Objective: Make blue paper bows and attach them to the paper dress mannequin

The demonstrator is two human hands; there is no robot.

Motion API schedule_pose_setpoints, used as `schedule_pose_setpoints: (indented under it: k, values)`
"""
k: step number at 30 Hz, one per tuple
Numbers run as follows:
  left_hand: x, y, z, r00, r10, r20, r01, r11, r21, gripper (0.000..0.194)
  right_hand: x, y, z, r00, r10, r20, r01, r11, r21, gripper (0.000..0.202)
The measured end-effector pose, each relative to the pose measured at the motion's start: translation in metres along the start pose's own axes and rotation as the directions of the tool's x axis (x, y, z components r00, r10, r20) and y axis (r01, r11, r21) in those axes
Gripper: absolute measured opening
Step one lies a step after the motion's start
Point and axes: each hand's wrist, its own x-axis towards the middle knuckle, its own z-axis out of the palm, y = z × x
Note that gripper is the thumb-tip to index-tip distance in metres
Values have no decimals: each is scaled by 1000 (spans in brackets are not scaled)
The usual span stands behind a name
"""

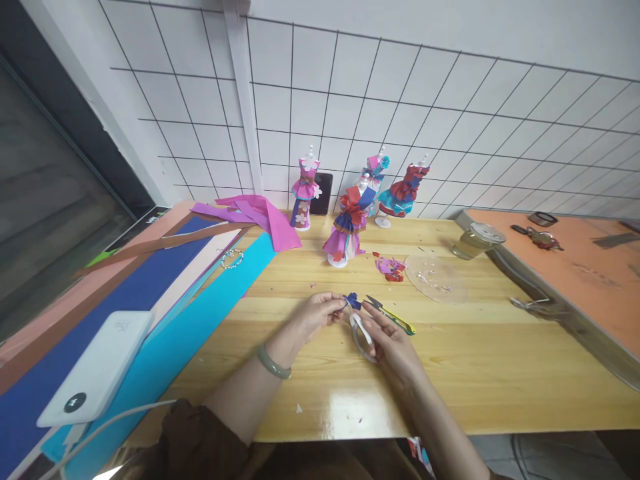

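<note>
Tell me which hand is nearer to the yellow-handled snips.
Right. The right hand is just beside the snips, its fingertips close to the blades. The left hand is farther off to their left, with the small dark blue piece between.

The tabletop (300,373) at centre is pale wood, smooth and glossy, with a bright glare near the bottom of the frame. At lower left, the power bank (97,367) looks like smooth white plastic. The strips (215,293) beneath look matt, like paper. At right, the lidded cup (475,241) looks like clear, shiny plastic.
</note>
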Motion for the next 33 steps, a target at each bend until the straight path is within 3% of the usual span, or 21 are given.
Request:
schedule_pose_setpoints:
  k: [3, 6, 12, 19, 27, 33]
  values:
    - [0, 0, -1, 1000, -2, 14, 2, 1000, -18, 23, 4, -7, -1, 989, -120, -90, 90, 954, -285, 40]
    - [-1, 1, -1, 1000, -13, 27, 13, 1000, -1, 21, 11, -13, 2, 977, -197, -83, 154, 918, -366, 33]
    - [-3, 6, 0, 999, -11, 30, 11, 1000, 11, 20, 27, -2, 11, 986, -167, 24, 167, 947, -273, 31]
    - [-4, 7, 1, 997, -49, 63, 52, 998, -43, 19, 37, 17, 5, 976, -218, -14, 212, 963, -169, 24]
    - [-4, 8, -1, 981, -165, 107, 180, 971, -157, 19, 32, 12, 10, 983, -185, -11, 184, 980, -77, 23]
    - [-5, 8, 1, 975, -176, 137, 199, 962, -185, 18, 29, 8, 8, 993, -108, 48, 108, 994, 4, 21]
